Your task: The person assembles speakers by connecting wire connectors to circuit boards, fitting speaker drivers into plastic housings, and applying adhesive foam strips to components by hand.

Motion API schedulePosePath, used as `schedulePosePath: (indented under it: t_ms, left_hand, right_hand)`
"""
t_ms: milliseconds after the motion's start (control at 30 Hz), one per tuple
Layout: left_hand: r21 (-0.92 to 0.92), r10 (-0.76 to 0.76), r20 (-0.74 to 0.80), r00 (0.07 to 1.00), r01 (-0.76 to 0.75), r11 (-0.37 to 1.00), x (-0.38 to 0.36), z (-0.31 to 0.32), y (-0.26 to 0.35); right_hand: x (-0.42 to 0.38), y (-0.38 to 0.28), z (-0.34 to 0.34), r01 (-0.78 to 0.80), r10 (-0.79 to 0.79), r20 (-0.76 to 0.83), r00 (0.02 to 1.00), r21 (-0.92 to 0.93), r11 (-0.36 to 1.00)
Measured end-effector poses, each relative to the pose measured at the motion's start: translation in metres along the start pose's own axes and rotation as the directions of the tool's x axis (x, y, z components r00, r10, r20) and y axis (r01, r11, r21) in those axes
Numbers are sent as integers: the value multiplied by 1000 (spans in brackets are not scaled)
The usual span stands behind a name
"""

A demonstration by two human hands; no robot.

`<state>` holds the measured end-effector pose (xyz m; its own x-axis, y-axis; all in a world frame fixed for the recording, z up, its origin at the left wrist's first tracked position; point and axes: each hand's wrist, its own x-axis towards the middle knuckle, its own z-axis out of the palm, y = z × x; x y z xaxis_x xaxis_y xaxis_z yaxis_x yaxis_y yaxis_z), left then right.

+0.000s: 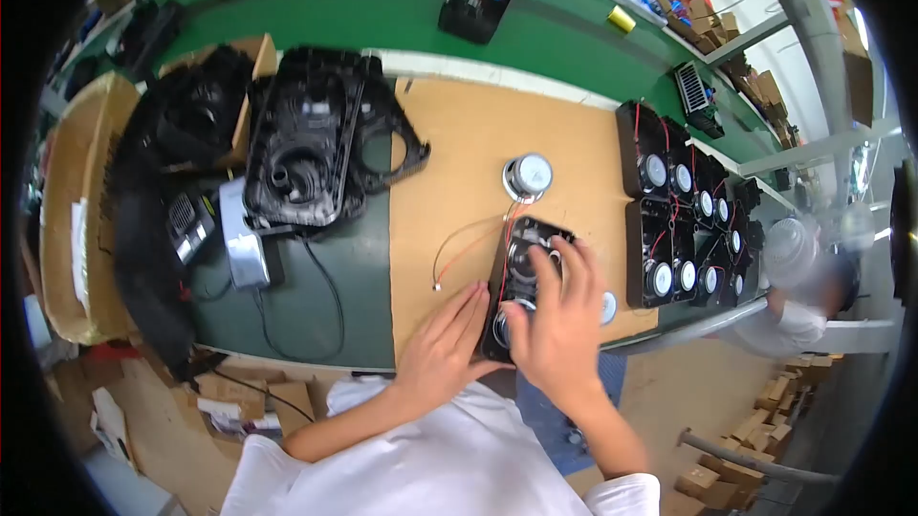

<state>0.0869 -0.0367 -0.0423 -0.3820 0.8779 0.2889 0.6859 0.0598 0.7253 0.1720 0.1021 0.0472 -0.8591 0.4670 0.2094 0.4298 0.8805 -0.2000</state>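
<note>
A black speaker housing [522, 265] lies on the cardboard sheet close in front of me, with a round speaker in its near end. My left hand [442, 351] holds its left side and near corner, fingers straight along the edge. Over the housing is my right hand [562, 320], fingers spread and slightly blurred. Its thumb is by the near speaker and its fingertips reach the far half; I see nothing held in it. Beyond the housing sits a loose round speaker [529, 175], with red and black wires [449, 263] trailing left. Another silver speaker [608, 307] is partly hidden beside my right hand.
Several black housings with speakers [655, 229] stand in rows at the right. On the left are stacked black plastic shells [306, 143], a silver box with a cable [245, 239] and a cardboard box [81, 200]. A person [813, 277] is at the far right, blurred.
</note>
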Motion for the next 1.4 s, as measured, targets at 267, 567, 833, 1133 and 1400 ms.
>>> schedulePosePath:
  t_ms: [267,567,833,1133,1400]
  left_hand:
    - [-121,-95,196,976,120,985,30,-99,29]
    - [675,236,207,949,-313,668,309,-99,-107]
    - [831,-138,300,944,-188,524,359,-54,-155]
    - [805,288,95,953,-244,541,367,-49,-152]
    - [731,313,272,910,-407,548,353,-72,-112]
  right_hand:
    - [7,9,41,-65,55,75,996,136,989]
    - [2,12,46,-98,124,-129,984,189,977]
    - [-1,3,53,-141,169,-202,965,146,979]
    - [-5,-5,42,-44,162,-278,947,386,922]
    - [-13,-1,42,-24,240,-257,936,636,772]
